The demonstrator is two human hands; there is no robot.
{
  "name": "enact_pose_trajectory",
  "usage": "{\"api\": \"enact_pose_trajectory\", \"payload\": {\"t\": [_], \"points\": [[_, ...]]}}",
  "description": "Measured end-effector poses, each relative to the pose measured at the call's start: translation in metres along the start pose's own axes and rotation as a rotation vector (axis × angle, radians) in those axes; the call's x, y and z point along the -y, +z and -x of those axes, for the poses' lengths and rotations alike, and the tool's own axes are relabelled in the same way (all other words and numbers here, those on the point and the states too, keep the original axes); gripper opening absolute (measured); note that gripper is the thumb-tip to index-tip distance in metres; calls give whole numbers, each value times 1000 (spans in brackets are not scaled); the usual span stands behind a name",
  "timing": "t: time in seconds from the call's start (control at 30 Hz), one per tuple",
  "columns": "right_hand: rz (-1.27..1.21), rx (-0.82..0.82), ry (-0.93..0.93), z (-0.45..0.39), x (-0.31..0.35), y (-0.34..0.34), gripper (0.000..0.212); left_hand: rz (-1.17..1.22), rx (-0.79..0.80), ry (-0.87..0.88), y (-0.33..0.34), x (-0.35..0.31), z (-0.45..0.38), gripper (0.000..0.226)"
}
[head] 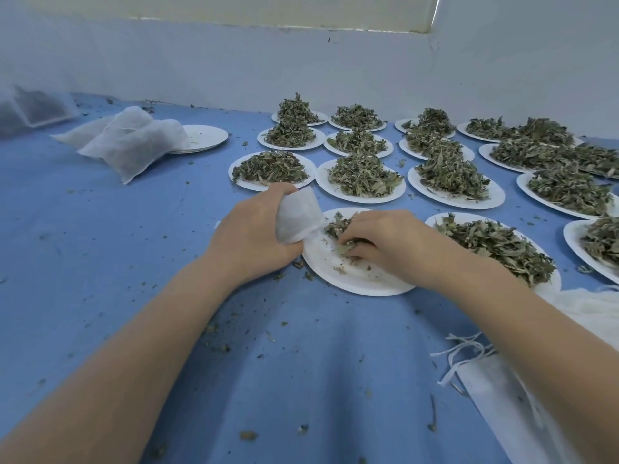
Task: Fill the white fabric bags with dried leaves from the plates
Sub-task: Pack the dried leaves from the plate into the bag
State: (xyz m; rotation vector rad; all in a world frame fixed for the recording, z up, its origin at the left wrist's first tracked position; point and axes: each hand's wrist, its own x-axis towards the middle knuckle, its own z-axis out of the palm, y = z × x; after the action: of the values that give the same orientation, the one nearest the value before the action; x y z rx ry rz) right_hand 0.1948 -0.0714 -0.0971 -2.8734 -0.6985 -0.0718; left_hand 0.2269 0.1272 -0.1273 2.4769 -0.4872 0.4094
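The blue surface (100, 262) fills most of the frame, littered with leaf crumbs. Across the upper right stand many white plates heaped with dried leaves (365, 175); at upper left, filled bags (134, 142) lie slumped against a stack of bare plates (207, 135). At the lower right edge lies a pile of unfilled bags with loose drawstrings (462, 356).

In the middle sits the nearly cleared plate (351, 276), only a small clump of leaves (338, 226) left at its far side. The left hand (254, 232) grips a white fabric bag (298, 216) round its neck, the bag lying beside the plate's left rim with its mouth towards the leaves. The right hand (385, 242) rests on the plate, fingers curled and raking the clump together.

To do this step well, I judge the mouth should be held wide and low, touching the rim, so leaves slide straight in. Gather the clump into one loose pinch rather than crushing it; brittle leaves shatter and scatter. Sweep the last crumbs towards the bag, not off the rim.
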Motion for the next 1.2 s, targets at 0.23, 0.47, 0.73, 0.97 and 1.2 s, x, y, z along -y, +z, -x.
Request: {"api": "enact_pose_trajectory", "payload": {"t": [0.23,0.47,0.73,0.97,1.2], "points": [[-427,-238,-10,11,-14,-29,14,-162,-57,153,-2,0,1,53],[-497,-36,-68,15,-7,-40,11,-149,-90,231,-3,-1,2,55],[-544,-56,-91,12,-7,-33,12,-82,-15,380,-8,-13,1,60],[-264,-318,-179,8,3,-23,10,134,-12,288,-5,-24,3,60],[-92,-408,-254,8,12,-17,13,212,46,167,-5,-27,5,51]]}}
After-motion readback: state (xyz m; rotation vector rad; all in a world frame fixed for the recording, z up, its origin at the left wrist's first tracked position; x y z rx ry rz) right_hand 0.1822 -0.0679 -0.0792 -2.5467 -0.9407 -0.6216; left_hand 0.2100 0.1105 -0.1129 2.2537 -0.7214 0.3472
